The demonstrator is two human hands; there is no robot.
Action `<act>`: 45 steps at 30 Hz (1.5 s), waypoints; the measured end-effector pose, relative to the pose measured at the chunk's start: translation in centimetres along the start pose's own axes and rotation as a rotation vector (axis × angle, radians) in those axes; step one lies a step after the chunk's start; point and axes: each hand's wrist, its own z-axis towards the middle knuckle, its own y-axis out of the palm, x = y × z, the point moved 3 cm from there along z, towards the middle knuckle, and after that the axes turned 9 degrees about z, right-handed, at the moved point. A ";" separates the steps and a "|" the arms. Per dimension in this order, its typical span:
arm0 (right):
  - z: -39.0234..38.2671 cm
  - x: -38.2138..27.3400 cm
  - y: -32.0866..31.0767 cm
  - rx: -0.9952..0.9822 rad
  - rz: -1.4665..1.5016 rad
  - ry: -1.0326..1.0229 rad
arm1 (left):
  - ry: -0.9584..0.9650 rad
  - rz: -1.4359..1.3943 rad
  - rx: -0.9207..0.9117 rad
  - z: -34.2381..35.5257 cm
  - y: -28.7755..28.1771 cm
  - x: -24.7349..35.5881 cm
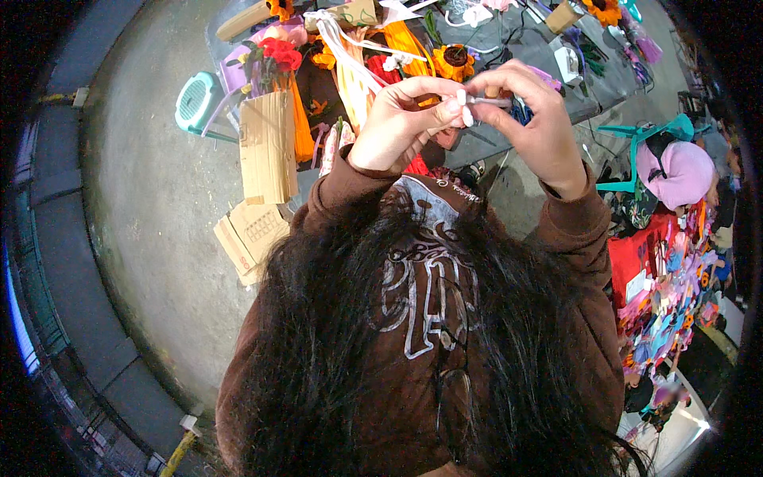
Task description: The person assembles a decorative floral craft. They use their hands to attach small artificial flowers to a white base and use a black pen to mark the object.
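Note:
Both of my hands are raised close together over the near edge of the table. My left hand (405, 123) is closed in a pinch on a small white piece (464, 108), whose exact kind I cannot make out. From the other side, my right hand (534, 119) is closed around a thin pale stem (488, 101) that meets the white piece. Just beyond my fingers lies an orange sunflower (454, 61) with a dark centre. Long white and pale ribbon strips (350, 60) run across the table beside my left hand.
The grey table (520, 40) carries red flowers (280, 54), orange strips and a white device (567, 65). Left of me are an upright cardboard box (267, 147), flattened cardboard (253, 234) and a teal stool (199, 102). At right, a teal chair (636, 151) stands by a pink cushion-like item (677, 175) and colourful piles.

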 end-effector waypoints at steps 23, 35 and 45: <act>-1.6 -1.1 0.6 0.196 -0.662 -0.832 | -0.102 -0.483 -0.090 -0.1 0.3 -1.2; -1.2 -0.5 0.1 0.100 -0.702 -0.902 | -0.144 -0.382 -0.023 -0.2 0.5 -1.1; -0.7 0.2 1.3 0.287 0.047 -0.407 | 0.028 -0.139 0.030 -0.5 1.3 0.2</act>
